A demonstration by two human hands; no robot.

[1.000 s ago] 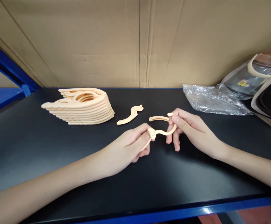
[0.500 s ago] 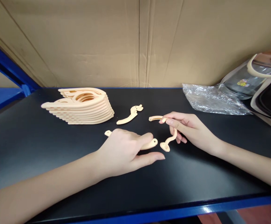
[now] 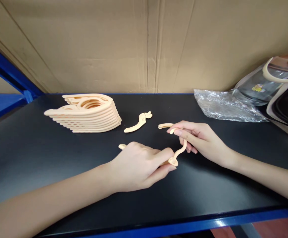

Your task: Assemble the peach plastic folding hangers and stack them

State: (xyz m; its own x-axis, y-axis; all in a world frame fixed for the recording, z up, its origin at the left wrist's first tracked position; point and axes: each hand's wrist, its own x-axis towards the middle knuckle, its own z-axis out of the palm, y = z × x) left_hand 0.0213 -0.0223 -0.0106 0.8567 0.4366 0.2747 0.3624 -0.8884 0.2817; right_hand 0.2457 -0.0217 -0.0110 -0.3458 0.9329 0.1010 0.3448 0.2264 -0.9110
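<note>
My right hand (image 3: pixel 199 137) pinches a beige plastic hanger hook (image 3: pixel 181 151) by its curved top, between thumb and fingers. The hook hangs down to a round, disc-shaped base at its lower end. My left hand (image 3: pixel 140 165) is closed around a beige hanger arm (image 3: pixel 122 146); only its far end and a sliver by the fingers show. The round base meets the near end of that arm, at my left thumb and forefinger. Behind the right fingertips lies a slim curved hanger piece (image 3: pixel 164 125). A wavy hanger arm with an animal-head end (image 3: pixel 138 123) rests on the table.
A neat stack of beige folding hangers (image 3: pixel 94 115) stands at the back left of the black table (image 3: pixel 208 198). At the right are a crumpled clear plastic bag (image 3: pixel 228 105) and a clear bottle with a handle (image 3: pixel 260 87). Cardboard (image 3: pixel 109 46) walls the back.
My left hand has moved right and slightly nearer with the hanger arm. The hook's base, earlier apart from it, now touches the arm's end, and the left thumb and forefinger have closed there.
</note>
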